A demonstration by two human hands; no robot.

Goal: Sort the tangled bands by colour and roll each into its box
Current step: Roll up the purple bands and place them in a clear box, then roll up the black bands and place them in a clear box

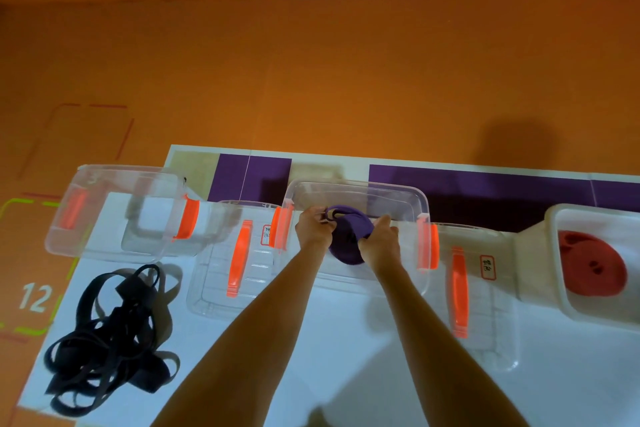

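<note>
Head view: both hands meet over the near rim of the middle clear box [360, 191], holding the purple band [348, 243], wound into a fat roll, just above the opening, probably so it can drop straight in without uncoiling. The left hand [313, 227] has its fingers curled, pinching the loose end loop at the top of the roll. The right hand [379, 236] wraps the roll's right side, gripping it tight. Whether the roll already touches the box wall is hard to tell.

A red roll [588, 267] already lies in the right box [554, 218]. The black bands [110, 340] lie in a tangle on the bench [346, 357] at near left, below the left box [114, 211]. Two lids with orange handles [239, 258] lie flat beside the middle box, out of the way
</note>
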